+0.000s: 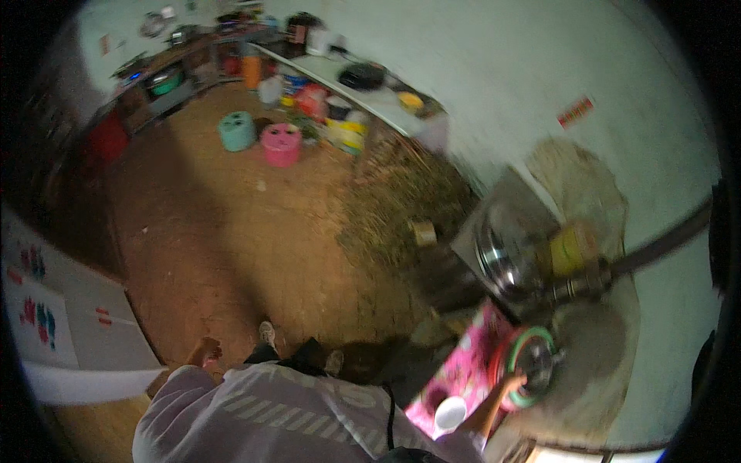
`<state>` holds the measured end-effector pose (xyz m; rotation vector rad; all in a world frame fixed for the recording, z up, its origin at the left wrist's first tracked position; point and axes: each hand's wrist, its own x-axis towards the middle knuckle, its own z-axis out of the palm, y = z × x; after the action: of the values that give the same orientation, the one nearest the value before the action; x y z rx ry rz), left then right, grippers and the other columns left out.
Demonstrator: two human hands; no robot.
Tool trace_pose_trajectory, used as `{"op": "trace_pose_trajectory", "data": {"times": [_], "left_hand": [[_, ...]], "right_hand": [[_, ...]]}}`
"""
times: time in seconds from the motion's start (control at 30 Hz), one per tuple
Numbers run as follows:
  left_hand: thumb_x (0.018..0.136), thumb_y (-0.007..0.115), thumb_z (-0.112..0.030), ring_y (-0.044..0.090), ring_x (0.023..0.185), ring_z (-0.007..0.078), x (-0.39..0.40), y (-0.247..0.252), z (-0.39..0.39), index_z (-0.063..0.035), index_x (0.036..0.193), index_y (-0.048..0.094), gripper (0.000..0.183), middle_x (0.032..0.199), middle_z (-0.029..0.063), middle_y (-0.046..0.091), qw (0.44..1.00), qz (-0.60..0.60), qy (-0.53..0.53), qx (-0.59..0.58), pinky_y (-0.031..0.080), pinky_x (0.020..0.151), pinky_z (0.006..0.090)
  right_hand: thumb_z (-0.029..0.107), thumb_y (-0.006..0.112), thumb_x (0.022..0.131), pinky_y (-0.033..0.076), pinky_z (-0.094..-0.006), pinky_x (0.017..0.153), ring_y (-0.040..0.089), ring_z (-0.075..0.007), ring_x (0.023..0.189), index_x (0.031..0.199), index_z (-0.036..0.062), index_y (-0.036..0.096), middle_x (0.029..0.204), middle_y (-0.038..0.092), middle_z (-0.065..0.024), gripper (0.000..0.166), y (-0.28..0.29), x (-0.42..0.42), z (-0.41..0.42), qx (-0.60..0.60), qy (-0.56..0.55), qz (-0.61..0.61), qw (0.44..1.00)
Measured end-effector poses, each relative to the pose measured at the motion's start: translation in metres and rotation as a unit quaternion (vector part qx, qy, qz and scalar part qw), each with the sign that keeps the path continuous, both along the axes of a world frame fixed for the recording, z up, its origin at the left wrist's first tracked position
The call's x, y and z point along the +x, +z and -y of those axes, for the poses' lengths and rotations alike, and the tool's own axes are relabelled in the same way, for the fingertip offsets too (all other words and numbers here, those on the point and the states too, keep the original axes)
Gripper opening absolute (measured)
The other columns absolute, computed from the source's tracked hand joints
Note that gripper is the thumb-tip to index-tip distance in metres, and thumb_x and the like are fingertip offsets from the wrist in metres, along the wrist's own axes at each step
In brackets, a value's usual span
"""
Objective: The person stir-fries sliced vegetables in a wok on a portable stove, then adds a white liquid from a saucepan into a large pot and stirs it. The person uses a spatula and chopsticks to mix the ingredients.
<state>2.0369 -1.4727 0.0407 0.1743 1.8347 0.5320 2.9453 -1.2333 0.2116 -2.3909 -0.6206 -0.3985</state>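
My right hand (513, 382) is at the near rim of a green-rimmed basin (529, 347), low on the right; blur hides whether its fingers grip the rim. Something dark and shiny lies inside that basin, and a red rim shows beside it. The basin stands at the edge of a pink patterned cloth (463, 370). A white bowl or cup (450, 414) sits on the cloth near my right forearm. My left hand (206, 351) hangs at my left side over the brown floor, its fingers bent and blurred; whether it holds anything is unclear.
A stove with a metal pot (503, 260) and a stovepipe (660, 237) stands right. Dry brush (399, 202) lies on the floor beside it. Pink (281, 147) and mint (236, 132) stools stand ahead, near a long counter (347, 95). A white cabinet (104, 312) is at left.
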Motion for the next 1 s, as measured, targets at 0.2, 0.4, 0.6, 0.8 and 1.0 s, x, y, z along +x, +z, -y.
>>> {"op": "trace_pose_trajectory", "data": {"times": [0.2,0.4,0.6,0.8,1.0], "left_hand": [[0.084,0.054,-0.011,0.055,0.050,0.0189,-0.045,-0.045,-0.008,-0.0060,0.089,0.056,0.008,0.066,0.0082,0.057,0.998,0.022,0.049,0.019,0.046,0.042,0.0322],[0.083,0.054,-0.011,0.055,0.050,0.0193,-0.151,-0.077,-0.015,-0.0054,0.090,0.057,0.009,0.065,0.0087,0.058,0.992,0.029,0.110,0.055,0.045,0.041,0.0326],[0.083,0.052,-0.011,0.057,0.051,0.0205,-0.317,-0.109,-0.002,-0.0053,0.094,0.059,0.014,0.067,0.0082,0.060,0.989,-0.036,0.110,0.088,0.045,0.041,0.0323],[0.084,0.055,-0.015,0.058,0.054,0.0206,-0.406,-0.097,-0.043,-0.0052,0.093,0.060,0.014,0.068,0.0100,0.061,0.913,0.024,0.395,0.097,0.046,0.044,0.0316],[0.086,0.054,-0.019,0.056,0.054,0.0197,-0.513,-0.109,-0.083,-0.0004,0.091,0.061,0.020,0.066,0.0097,0.058,0.874,0.110,0.447,0.154,0.044,0.041,0.0313]], "right_hand": [[0.027,0.048,0.093,0.042,-0.0332,0.052,0.051,-0.0210,0.060,0.107,0.0016,0.051,0.077,0.053,-0.0108,0.029,-0.003,-0.256,-0.103,0.382,0.393,-0.394,0.738],[-0.001,0.049,0.081,0.024,-0.0229,0.039,0.033,-0.0072,0.046,0.109,0.0017,0.053,0.066,0.042,0.0000,0.028,0.096,-0.654,-0.131,0.162,0.422,-0.684,0.572],[0.016,0.051,0.093,0.029,-0.0210,0.041,0.039,-0.0065,0.052,0.113,0.0053,0.051,0.075,0.051,-0.0012,0.022,0.083,-0.909,-0.159,-0.009,0.468,-0.762,0.448],[0.008,0.051,0.087,0.027,-0.0204,0.037,0.039,-0.0071,0.048,0.095,0.0049,0.049,0.075,0.051,-0.0041,0.009,0.064,-1.101,-0.207,-0.183,0.517,-0.720,0.424],[0.002,0.049,0.081,0.029,-0.0202,0.036,0.040,-0.0069,0.047,0.097,0.0049,0.048,0.077,0.053,-0.0056,0.016,0.041,-1.303,-0.287,-0.237,0.574,-0.700,0.354]]}}
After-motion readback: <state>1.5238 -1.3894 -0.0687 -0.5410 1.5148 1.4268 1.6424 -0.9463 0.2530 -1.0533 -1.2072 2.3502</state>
